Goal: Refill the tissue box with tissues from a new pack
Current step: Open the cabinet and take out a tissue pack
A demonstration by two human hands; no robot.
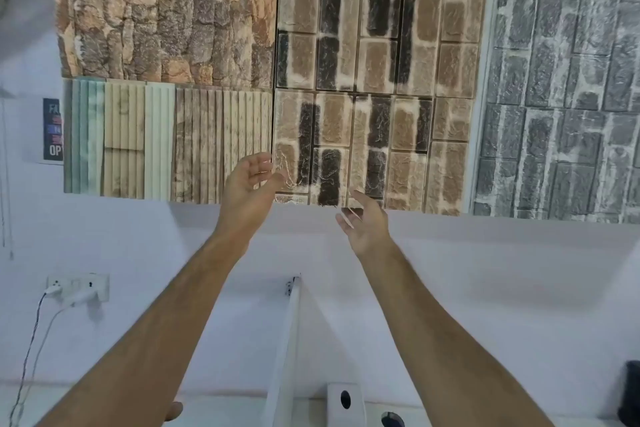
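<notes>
Both of my arms are stretched forward and up toward the wall. My left hand (250, 180) is raised with its fingers apart and curled, holding nothing. My right hand (363, 222) is a little lower, also spread and empty. The hands are apart from each other. A white box with a dark oval hole (345, 404) stands at the bottom edge, below and between my arms; I cannot tell whether it is the tissue box. No tissue pack is in view.
Stone and brick sample panels (311, 80) cover the wall ahead. A white wall socket (78, 286) with plugged cables sits at lower left. A white upright panel edge (287, 357) rises between my arms. A dark object (630, 392) stands at the far right.
</notes>
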